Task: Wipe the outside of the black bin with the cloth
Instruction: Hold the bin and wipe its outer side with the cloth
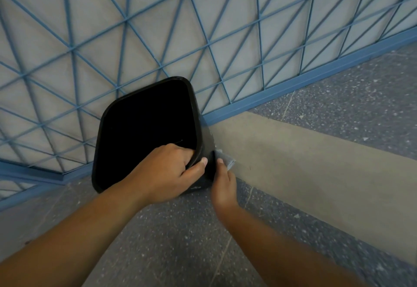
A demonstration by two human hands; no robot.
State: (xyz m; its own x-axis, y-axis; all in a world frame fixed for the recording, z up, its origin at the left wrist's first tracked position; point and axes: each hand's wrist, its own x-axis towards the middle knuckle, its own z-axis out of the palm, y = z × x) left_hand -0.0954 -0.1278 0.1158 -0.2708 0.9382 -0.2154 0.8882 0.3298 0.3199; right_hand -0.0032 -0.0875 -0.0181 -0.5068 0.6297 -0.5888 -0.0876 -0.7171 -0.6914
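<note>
The black bin (144,128) stands on the floor against a blue railing, its dark opening facing up at me. My left hand (167,174) grips the bin's near right rim, fingers inside and thumb outside. My right hand (224,183) presses a grey cloth (226,159) against the bin's outer right side, low near the corner. Only a small fold of the cloth shows past my fingers.
A blue metal railing (203,45) with crossing bars runs behind and left of the bin. Speckled grey floor (180,241) lies under my arms, with a plain lighter strip (304,158) to the right.
</note>
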